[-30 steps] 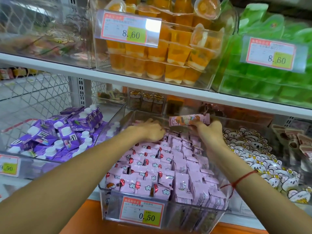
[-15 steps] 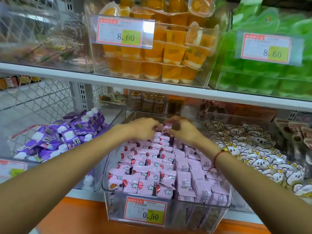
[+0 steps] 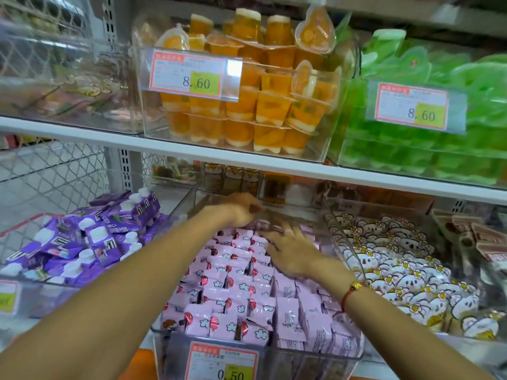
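Observation:
A clear plastic bin (image 3: 307, 362) on the lower shelf is packed with rows of small pink snack packets (image 3: 241, 292); a 0.50 price tag (image 3: 222, 363) is on its front. My left hand (image 3: 241, 209) reaches to the back row with its fingers bent down onto the packets; blur hides whether it holds one. My right hand (image 3: 290, 250) lies flat on the packets at the middle right, fingers spread, with a red bracelet on its wrist.
A bin of purple drink pouches (image 3: 90, 237) stands to the left and a bin of white animal-face packets (image 3: 397, 270) to the right. The white upper shelf edge (image 3: 247, 157) runs just above my hands, carrying orange jelly cups (image 3: 247, 105) and green jelly cups (image 3: 439, 133).
One second ago my right hand held a long pink packet above the bin's back. It brought it to my left hand, then drew back and spread flat on the packets.

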The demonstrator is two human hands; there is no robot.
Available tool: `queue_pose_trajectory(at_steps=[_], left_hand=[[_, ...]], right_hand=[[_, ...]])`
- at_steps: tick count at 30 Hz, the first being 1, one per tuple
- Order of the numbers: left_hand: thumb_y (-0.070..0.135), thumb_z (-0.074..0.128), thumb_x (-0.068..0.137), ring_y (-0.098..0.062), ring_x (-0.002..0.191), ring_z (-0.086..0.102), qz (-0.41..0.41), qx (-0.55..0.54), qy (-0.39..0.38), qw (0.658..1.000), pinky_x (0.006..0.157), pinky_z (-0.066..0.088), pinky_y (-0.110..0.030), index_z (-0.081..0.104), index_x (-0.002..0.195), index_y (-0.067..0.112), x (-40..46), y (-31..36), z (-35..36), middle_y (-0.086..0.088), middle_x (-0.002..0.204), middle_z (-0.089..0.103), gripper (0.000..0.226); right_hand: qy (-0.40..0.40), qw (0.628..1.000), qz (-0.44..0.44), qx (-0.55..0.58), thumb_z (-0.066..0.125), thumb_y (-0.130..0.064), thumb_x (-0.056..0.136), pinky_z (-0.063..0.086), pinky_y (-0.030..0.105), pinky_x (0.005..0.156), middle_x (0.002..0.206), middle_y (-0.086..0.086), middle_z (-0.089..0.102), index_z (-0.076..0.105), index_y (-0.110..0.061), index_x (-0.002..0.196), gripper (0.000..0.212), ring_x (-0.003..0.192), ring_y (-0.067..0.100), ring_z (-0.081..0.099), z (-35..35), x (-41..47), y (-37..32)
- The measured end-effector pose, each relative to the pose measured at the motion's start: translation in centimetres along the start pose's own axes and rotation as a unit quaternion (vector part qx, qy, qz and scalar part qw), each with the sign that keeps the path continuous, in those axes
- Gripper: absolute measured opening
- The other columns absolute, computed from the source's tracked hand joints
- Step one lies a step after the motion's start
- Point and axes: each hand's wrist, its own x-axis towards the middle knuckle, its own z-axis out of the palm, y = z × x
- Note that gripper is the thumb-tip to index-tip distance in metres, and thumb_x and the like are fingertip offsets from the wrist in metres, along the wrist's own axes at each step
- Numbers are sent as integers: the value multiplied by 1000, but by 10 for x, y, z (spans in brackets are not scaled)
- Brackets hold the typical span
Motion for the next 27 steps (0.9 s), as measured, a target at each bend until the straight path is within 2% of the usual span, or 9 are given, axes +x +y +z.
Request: queue_pose_trajectory(at_steps=[2, 6, 13, 15, 18, 20, 23, 25, 27], left_hand=[[24, 53, 95, -19, 104, 58, -5, 22, 0, 1000, 90, 45, -30, 61, 121, 26, 7, 3, 7, 1, 125, 62, 27], [15, 55, 94, -24, 112, 57, -16, 131, 6, 991, 96, 47, -35, 62, 122, 23, 13, 4, 14, -2, 129, 59, 30], [20, 55, 94, -26, 106, 58, -2, 204, 47, 978, 91, 47, -34, 66, 110, 14, 12, 12, 18, -7, 117, 62, 20], [18, 53, 95, -26, 102, 59, 0, 207, 58, 977, 87, 47, -34, 66, 107, 14, 10, 12, 17, -7, 114, 63, 18], [22, 55, 94, -22, 100, 60, -3, 148, 72, 986, 81, 45, -30, 67, 105, 21, 10, 8, 14, -2, 114, 65, 16], [27, 55, 93, -20, 104, 58, -1, 100, 45, 994, 84, 46, -29, 64, 113, 25, 11, 5, 15, 1, 120, 63, 21], [28, 54, 94, -20, 112, 55, 4, 74, -35, 997, 93, 45, -31, 54, 129, 25, 15, 2, 16, 1, 131, 56, 35], [29, 56, 93, -19, 112, 54, -1, 77, -62, 995, 94, 44, -31, 52, 131, 23, 19, -2, 13, 1, 131, 56, 38], [31, 57, 92, -17, 101, 54, -6, 81, -92, 992, 87, 45, -30, 58, 125, 21, 21, -6, 9, 0, 124, 59, 34]], right_hand=[[16, 1000, 12, -9, 23, -39, 101, 13, 49, 114, 157, 11, 10, 25, -35, 147, 46, 142, 35, 8, -1, 0, -1], [-34, 999, 11, 12, 20, -40, 101, 11, 47, 114, 159, 8, 12, 16, -37, 149, 48, 144, 33, 11, -2, 1, 0], [-46, 998, 20, 23, 21, -39, 101, 8, 48, 115, 159, 7, 9, 14, -37, 149, 48, 145, 33, 7, 0, 2, 0], [-45, 998, 22, 29, 21, -39, 101, 8, 49, 115, 159, 7, 10, 14, -37, 149, 48, 145, 33, 6, 0, 2, -1], [-44, 998, 20, 39, 22, -38, 101, 8, 49, 115, 159, 8, 11, 15, -37, 149, 48, 145, 33, 8, 0, 1, -1], [-40, 998, 16, 49, 24, -37, 101, 11, 48, 115, 159, 7, 12, 17, -37, 149, 48, 145, 32, 9, -1, 0, 1], [-42, 997, 11, 60, 26, -37, 101, 14, 46, 115, 158, 8, 13, 18, -35, 149, 48, 144, 33, 12, -6, 0, 2], [-49, 996, 11, 68, 26, -36, 101, 15, 45, 116, 158, 9, 14, 19, -36, 149, 48, 144, 33, 13, -7, 1, 2], [-53, 996, 6, 71, 26, -36, 102, 17, 43, 117, 158, 10, 15, 20, -38, 148, 47, 143, 33, 15, -7, 3, 3]])
